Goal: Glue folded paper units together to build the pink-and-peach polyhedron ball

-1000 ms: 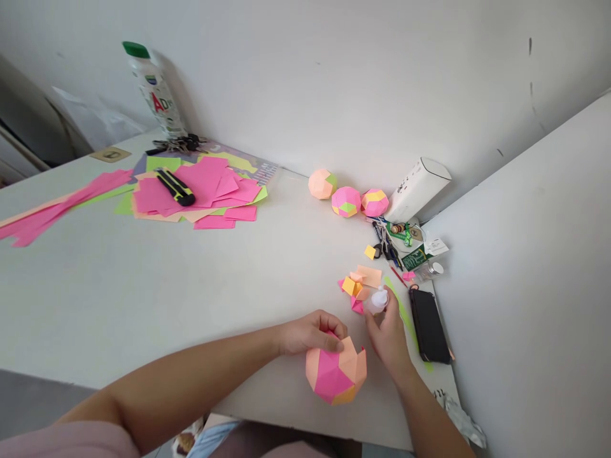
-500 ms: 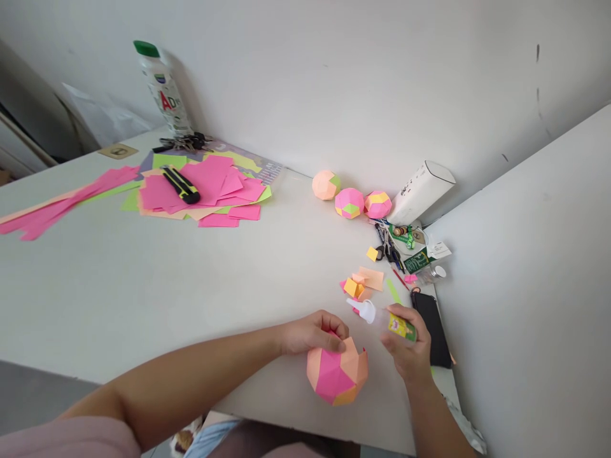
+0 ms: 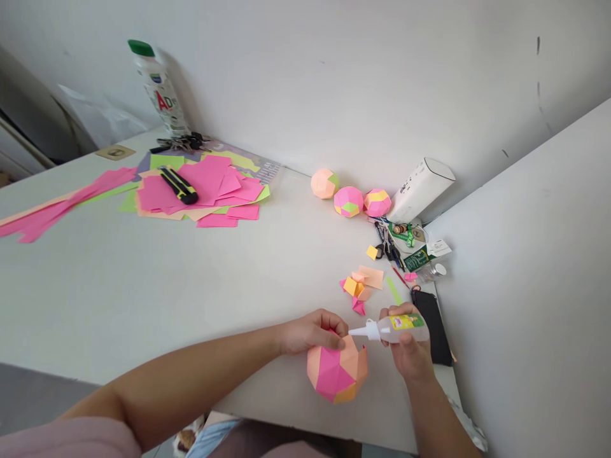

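Observation:
My left hand (image 3: 310,332) is closed on the top edge of a pink and orange folded paper ball (image 3: 337,371) near the table's front edge. My right hand (image 3: 409,346) grips a small clear glue bottle (image 3: 391,328) lying sideways, its white nozzle pointing left just above the ball's open top. Small folded pink, orange and yellow paper pieces (image 3: 359,286) lie on the table just beyond both hands.
Three finished paper balls (image 3: 350,194) sit by the wall beside a white box (image 3: 420,189). A black phone (image 3: 431,326), scissors and clutter (image 3: 403,245) lie at the right. Pink paper sheets with a black-yellow cutter (image 3: 176,185), keys and a white bottle (image 3: 155,86) are far left.
My right hand lifted the glue bottle from among the paper pieces, turned it sideways and brought its nozzle down to the ball. My left hand kept its hold.

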The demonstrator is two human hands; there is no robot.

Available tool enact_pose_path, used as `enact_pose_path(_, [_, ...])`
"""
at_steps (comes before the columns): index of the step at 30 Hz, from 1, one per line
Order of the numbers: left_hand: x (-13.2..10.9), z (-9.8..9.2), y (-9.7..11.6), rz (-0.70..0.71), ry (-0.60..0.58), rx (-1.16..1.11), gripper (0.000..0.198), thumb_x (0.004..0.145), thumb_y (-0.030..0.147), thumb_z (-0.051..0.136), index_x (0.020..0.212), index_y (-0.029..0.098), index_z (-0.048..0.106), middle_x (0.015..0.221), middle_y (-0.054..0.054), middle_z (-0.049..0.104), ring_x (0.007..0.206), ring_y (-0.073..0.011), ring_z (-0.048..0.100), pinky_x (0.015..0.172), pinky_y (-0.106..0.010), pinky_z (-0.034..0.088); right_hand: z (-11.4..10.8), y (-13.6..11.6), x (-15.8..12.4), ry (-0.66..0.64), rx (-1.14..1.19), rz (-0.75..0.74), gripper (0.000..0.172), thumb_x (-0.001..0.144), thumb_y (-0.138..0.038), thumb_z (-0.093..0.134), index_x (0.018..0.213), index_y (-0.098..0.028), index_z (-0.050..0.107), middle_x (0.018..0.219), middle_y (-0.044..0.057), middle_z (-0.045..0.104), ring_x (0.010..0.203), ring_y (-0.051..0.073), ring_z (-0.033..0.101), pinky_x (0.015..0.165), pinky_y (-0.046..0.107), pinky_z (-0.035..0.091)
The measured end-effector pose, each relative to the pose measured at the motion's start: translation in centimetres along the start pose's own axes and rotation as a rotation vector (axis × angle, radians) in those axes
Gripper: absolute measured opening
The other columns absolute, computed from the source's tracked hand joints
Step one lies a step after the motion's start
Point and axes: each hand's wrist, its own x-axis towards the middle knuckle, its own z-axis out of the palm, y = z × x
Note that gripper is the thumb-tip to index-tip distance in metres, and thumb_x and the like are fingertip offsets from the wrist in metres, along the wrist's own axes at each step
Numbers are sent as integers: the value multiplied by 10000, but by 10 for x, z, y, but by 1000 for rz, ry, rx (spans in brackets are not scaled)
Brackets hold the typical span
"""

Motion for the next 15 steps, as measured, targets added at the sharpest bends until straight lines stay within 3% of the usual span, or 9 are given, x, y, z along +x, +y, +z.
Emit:
enact_pose_path(9, [0, 0, -1, 17, -11, 22, 227, 624, 294, 743, 626, 134, 583, 619, 32, 514, 579, -87, 459, 563, -220, 347, -2, 4, -1, -82, 8, -23, 292, 733, -458, 700, 825, -217, 565, 646, -27, 445, 576, 131, 419, 514, 249, 324])
enact_pose_path(15, [0, -2, -3, 18, -34, 57, 179, 647, 267, 713, 650, 134, 593, 652, 20, 522, 610, -98, 469, 583, -228, 357, -6, 4, -3, -82, -12, -31, 289, 734, -447, 707, 846, -215, 576, 709, -10, 514, 557, 112, 442, 484, 237, 317])
